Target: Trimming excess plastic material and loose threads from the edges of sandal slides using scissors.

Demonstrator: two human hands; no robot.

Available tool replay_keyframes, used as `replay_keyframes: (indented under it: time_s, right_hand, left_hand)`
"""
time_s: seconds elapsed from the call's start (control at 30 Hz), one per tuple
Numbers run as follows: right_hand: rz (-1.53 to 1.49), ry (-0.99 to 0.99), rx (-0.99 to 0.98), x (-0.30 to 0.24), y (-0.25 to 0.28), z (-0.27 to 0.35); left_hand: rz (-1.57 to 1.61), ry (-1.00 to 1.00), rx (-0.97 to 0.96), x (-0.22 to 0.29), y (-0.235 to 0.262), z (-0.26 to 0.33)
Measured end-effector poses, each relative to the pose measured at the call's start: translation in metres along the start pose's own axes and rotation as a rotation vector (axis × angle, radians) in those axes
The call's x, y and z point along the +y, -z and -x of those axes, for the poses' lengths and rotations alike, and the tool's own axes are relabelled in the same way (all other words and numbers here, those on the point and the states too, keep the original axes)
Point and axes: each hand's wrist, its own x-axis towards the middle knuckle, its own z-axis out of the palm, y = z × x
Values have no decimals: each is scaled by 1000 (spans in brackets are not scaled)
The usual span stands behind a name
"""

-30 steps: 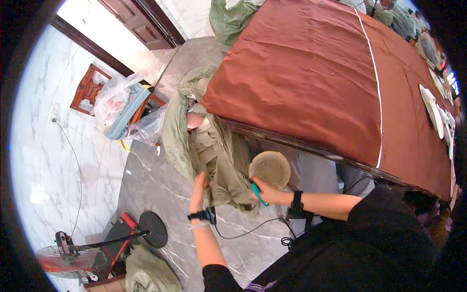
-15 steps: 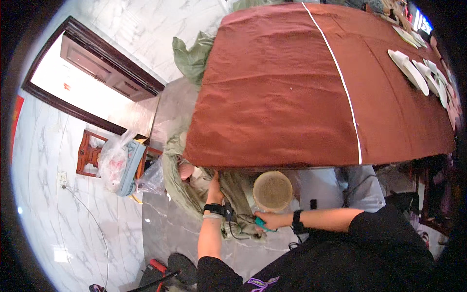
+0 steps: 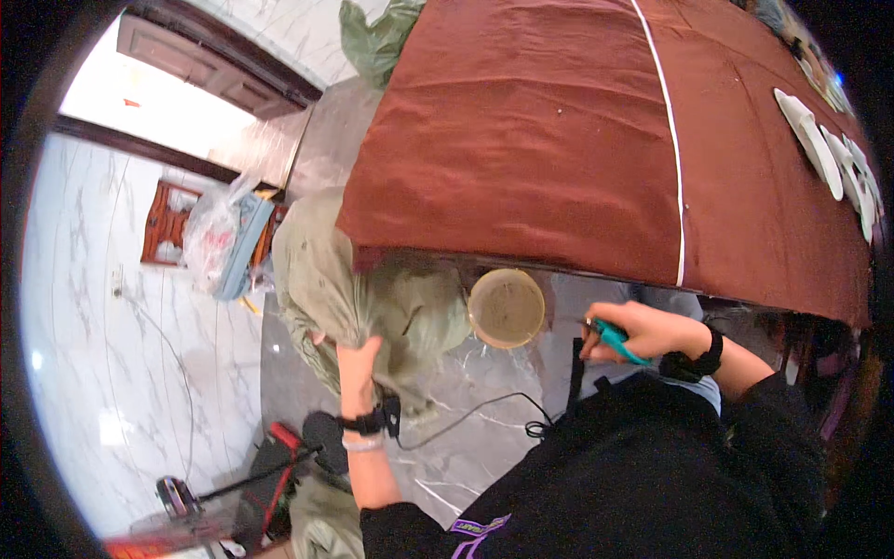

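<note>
Brown-covered table point(image 3: 521, 149), green sack point(image 3: 321, 247) placed on the floor point(image 3: 503, 384) beside its corner, gripped by fingers of the left hand point(image 3: 358, 361), round tub point(image 3: 507, 309) set alongside, teal tool point(image 3: 616, 343) clasped in the right hand point(image 3: 652, 330)'s fingers

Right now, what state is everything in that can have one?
Left hand: closed on the sack.
Sack: bunched up at that hand.
Right hand: closed around the teal tool.
Teal tool: held; open or shut unclear.
Bowl: upright, open-topped.
Cloth: spread over the table, slightly creased.
Slippers: lying on the cloth.
Doorway: open.
Fan: standing; on or off unclear.
</note>
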Motion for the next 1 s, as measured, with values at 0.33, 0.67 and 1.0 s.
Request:
replay_keyframes:
  time_s: [0.33, 0.67, 1.0]
  right_hand:
    - [-221, 157, 70, -6, 13, 19]
    - [-456, 376, 207, 24, 28, 53]
    - [-144, 272, 153, -2, 8, 26]
  left_hand:
    - [-295, -161, -14, -24, -151, 36]
    - [-962, 102, -116, 0, -225, 48]
    - [-893, -50, -326, -65, -284, 55]
